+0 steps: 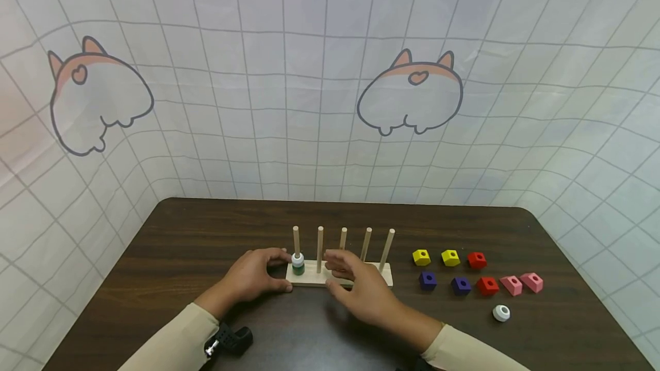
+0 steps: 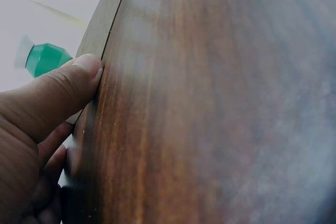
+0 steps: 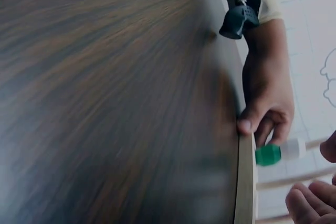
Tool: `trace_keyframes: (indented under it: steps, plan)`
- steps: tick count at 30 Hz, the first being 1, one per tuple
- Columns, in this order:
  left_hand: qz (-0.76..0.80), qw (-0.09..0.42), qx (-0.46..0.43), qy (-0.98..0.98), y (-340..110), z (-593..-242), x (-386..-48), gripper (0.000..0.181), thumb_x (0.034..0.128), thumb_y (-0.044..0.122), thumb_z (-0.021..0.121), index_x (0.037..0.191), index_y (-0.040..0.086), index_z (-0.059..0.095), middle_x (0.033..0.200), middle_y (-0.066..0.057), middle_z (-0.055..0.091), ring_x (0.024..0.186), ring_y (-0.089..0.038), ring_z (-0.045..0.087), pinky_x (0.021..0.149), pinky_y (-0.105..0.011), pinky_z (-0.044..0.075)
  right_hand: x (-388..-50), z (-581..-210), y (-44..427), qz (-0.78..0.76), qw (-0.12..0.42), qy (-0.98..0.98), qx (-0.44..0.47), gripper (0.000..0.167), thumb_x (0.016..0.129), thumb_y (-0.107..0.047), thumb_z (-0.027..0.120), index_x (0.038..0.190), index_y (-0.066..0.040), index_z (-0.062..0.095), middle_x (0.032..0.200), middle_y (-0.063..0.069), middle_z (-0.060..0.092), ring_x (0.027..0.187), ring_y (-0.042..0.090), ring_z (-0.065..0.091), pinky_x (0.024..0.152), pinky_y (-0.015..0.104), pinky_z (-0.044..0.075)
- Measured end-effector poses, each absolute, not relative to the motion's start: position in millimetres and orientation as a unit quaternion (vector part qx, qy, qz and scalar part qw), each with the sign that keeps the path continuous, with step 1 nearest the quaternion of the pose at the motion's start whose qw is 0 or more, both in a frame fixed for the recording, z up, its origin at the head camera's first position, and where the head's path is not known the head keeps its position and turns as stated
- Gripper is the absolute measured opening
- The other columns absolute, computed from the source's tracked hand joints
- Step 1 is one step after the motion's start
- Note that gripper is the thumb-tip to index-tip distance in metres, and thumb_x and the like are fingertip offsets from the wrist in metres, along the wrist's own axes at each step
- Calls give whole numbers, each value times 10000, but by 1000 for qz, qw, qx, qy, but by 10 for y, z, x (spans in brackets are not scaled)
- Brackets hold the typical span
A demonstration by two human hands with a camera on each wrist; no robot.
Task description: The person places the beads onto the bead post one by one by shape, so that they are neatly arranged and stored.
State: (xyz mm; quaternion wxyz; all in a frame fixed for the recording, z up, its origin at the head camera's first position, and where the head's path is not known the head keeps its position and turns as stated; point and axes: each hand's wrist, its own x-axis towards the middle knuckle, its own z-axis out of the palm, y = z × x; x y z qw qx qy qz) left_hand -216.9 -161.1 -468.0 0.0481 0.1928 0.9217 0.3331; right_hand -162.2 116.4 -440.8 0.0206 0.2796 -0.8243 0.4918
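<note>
A pale wooden peg board [image 1: 309, 280] with several upright pegs lies on the table. Its leftmost peg carries a green bead [image 1: 298, 269] with a white bead [image 1: 297, 259] above it. My left hand [image 1: 252, 273] grips the board's left end, the thumb [image 2: 86, 66] against the front edge and the other fingers partly hidden beyond the end. In front of the middle pegs is my right hand [image 1: 363, 291], fingers loosely extended and nothing held. It hides part of the board. In the right wrist view only some of its fingertips [image 3: 304, 205] show, apart from the pegs.
Right of the board lie yellow blocks [image 1: 450, 257], blue blocks [image 1: 461, 285], red blocks [image 1: 487, 285] and pink blocks [image 1: 511, 285], all with holes. A white bead [image 1: 501, 312] sits nearer me. Behind the dark wooden table [image 1: 216, 222] hangs a checked curtain [image 1: 258, 102].
</note>
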Motion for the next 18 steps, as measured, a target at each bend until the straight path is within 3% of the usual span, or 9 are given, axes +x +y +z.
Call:
trace_keyframes:
  steps: [6, 18]
  plan:
    - [330, 51, 192, 923, -1617, -4671, -2161, 516, 732, 423, 927, 1178, 258, 729, 1357, -48, 661, 1298, -312, 576, 1063, -560, 426, -1594, -4391, 1463, 466, 33, -836, 288, 317, 932, 34, 709, 1234, -31, 640, 1180, 146, 712, 1039, 252, 711, 892, 410, 580]
    - [331, 49, 186, 924, -1620, -4685, -2166, 510, 716, 425, 936, 1160, 277, 732, 1372, -51, 651, 1299, -316, 575, 1068, -565, 419, -1493, -4356, 2261, 392, 65, -884, 248, 320, 914, 0, 752, 1212, -78, 666, 1076, -7, 724, 933, 97, 687, 807, 346, 594]
